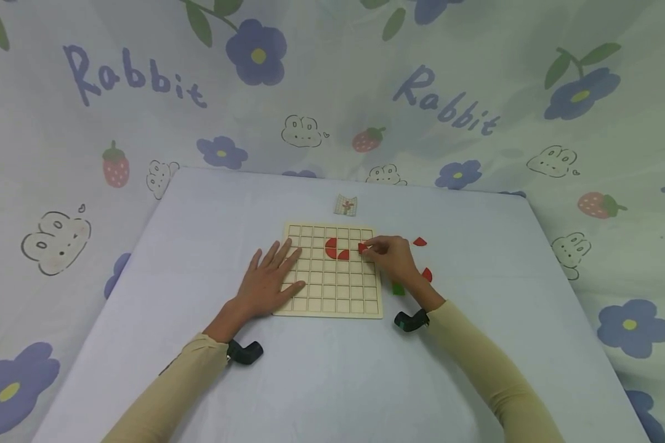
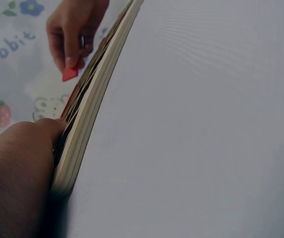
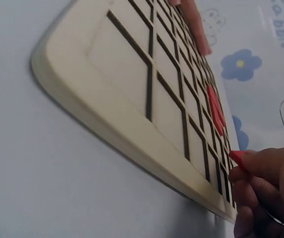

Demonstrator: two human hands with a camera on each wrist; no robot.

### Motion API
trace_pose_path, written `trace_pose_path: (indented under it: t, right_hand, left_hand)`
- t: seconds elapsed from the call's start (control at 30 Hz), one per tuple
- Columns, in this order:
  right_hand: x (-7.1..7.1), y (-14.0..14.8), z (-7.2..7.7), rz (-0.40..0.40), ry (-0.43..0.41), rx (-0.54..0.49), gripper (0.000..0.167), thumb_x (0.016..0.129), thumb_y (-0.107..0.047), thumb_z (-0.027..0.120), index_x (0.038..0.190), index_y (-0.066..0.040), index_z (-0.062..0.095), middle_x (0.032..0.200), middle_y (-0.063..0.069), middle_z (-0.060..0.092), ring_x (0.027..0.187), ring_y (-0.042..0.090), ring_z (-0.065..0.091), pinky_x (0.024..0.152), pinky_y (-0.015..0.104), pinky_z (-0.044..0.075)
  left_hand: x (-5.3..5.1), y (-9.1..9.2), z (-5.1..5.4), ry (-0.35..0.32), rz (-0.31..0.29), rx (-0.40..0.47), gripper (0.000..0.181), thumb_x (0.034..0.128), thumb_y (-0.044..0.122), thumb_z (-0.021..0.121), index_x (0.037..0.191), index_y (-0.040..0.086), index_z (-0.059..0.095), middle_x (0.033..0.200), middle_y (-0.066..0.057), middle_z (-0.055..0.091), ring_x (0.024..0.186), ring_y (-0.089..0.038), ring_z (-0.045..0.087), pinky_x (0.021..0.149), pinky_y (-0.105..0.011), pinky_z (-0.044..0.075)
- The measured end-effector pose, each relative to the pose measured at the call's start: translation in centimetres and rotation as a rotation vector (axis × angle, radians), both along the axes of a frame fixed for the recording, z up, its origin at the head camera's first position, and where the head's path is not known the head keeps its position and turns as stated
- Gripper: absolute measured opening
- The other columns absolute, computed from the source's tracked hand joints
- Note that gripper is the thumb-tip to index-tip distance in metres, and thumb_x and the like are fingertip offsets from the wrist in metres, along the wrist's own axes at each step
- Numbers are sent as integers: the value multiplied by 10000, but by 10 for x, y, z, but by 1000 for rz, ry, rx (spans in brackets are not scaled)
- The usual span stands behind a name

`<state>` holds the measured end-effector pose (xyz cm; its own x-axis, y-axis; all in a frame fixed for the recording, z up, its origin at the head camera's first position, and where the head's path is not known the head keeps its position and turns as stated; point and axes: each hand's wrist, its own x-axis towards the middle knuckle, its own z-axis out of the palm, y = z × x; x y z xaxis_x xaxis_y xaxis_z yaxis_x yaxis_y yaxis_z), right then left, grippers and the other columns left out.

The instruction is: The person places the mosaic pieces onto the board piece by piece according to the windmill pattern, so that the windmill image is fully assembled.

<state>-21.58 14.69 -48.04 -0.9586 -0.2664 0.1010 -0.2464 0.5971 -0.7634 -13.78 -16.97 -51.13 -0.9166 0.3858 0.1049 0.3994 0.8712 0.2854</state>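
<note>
A pale wooden grid board [image 1: 310, 301] lies on the white table, with several red quarter-circle pieces [image 1: 331, 248] set in its upper middle squares. My left hand [image 1: 267, 284] rests with spread fingers over the board's left side. In my right hand [image 1: 392, 255], thumb and fingers pinch a red piece [image 1: 362, 248] above the right part of the grid. The right wrist view shows a pointed corner of that red piece [image 3: 237, 157] sticking out from the fingertips. In the left wrist view, the pinched red piece [image 2: 70, 74] hangs just over the board's surface.
Right of the board lie loose red pieces [image 1: 419, 242] and a green piece [image 1: 398, 288], partly hidden by the right hand. A small patterned card [image 1: 346, 205] sits behind the board. A printed rabbit-and-flower cloth [image 1: 321, 80] hangs behind the table.
</note>
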Motion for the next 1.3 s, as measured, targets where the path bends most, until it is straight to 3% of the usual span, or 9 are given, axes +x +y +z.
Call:
trace_pose_path:
  t: [0.2, 0.4, 0.73, 0.97, 1.3]
  right_hand:
    - [0, -8, -5, 41, 44, 43, 100, 887, -168, 748, 924, -83, 786, 825, -25, 721, 738, 129, 634, 669, 324, 522]
    - [0, -13, -4, 3, 25, 87, 147, 890, -199, 749, 952, -70, 784, 841, -12, 723, 758, 128, 637, 677, 317, 527]
    - [7, -21, 1, -24, 30, 190, 127, 864, -213, 765, 867, -87, 782, 767, -18, 691, 715, 143, 599, 595, 309, 491]
    - [8, -17, -2, -2, 54, 162, 115, 868, -185, 757, 900, -79, 786, 818, -7, 684, 748, 148, 586, 644, 317, 483]
    - [7, -3, -2, 4, 66, 124, 118, 876, -193, 747, 933, -94, 774, 824, -21, 679, 712, 153, 566, 609, 318, 469]
  left_hand:
    - [-1, 0, 0, 6, 0, -14, 767, 984, 619, 374, 1580, 159, 231, 1639, -90, 94, 1487, -329, 64, 1138, -592, 37]
    - [0, 1, 2, 19, -5, -8, 761, 983, 597, 407, 1572, 139, 257, 1632, -111, 128, 1482, -344, 88, 1131, -607, 62]
    - [1, 0, 4, 3, 0, -14, 761, 987, 599, 397, 1577, 146, 239, 1634, -111, 116, 1482, -345, 85, 1132, -604, 55]
    - [1, 1, 1, 10, 7, -26, 762, 985, 611, 383, 1582, 165, 225, 1636, -98, 115, 1485, -330, 79, 1137, -592, 56]
    - [0, 0, 0, 1, 8, -23, 768, 984, 629, 354, 1585, 173, 214, 1640, -86, 100, 1489, -314, 57, 1141, -582, 33]
